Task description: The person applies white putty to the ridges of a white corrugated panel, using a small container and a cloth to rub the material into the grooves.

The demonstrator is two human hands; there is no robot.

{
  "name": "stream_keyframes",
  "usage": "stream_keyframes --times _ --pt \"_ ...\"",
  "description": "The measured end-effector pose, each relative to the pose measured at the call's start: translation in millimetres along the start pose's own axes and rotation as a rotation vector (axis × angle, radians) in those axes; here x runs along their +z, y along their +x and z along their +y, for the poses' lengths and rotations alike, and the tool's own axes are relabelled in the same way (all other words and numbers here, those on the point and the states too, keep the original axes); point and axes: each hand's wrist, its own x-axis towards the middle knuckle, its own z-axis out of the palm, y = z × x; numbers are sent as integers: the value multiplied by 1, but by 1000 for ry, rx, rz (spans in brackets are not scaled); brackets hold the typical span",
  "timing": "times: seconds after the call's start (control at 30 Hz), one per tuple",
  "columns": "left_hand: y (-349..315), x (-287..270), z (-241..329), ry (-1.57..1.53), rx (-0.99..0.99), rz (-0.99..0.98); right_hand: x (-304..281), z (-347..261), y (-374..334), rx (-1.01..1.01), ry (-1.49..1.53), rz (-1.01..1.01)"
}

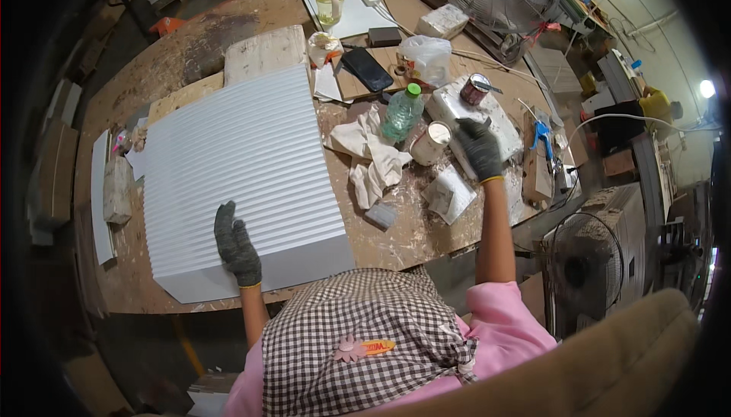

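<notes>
Resting on the ribbed panel, left hand lies open — right hand (near labelled tin), can't tell.

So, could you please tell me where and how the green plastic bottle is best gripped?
Probably around its upper body, below the green cap, from above: the green plastic bottle stands upright and tapers toward the cap, while the crumpled cloth and white-filled can crowd its base.

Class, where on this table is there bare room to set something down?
Bare: the far tabletop left of the pale block; the strip between the grey block and the front edge. Crowded: around the right hand, with white can, green bottle and cloth.
</notes>
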Motion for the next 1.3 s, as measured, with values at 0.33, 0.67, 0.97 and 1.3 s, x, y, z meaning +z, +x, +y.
stream_keyframes --times 0.33,0.67,0.97,1.3 --pt "-1 54 88 -94 298 -380 65 19 -127 456 -530 -135" --pt "-20 134 127 -303 563 -624 87 -32 -134 355 -541 -158" --pt "-43 140 124 -347 445 -932 100 -36 -127 327 -393 -291" --pt "0 138 161 -690 -556 -1031 79 -86 -107 80 1100 -316"
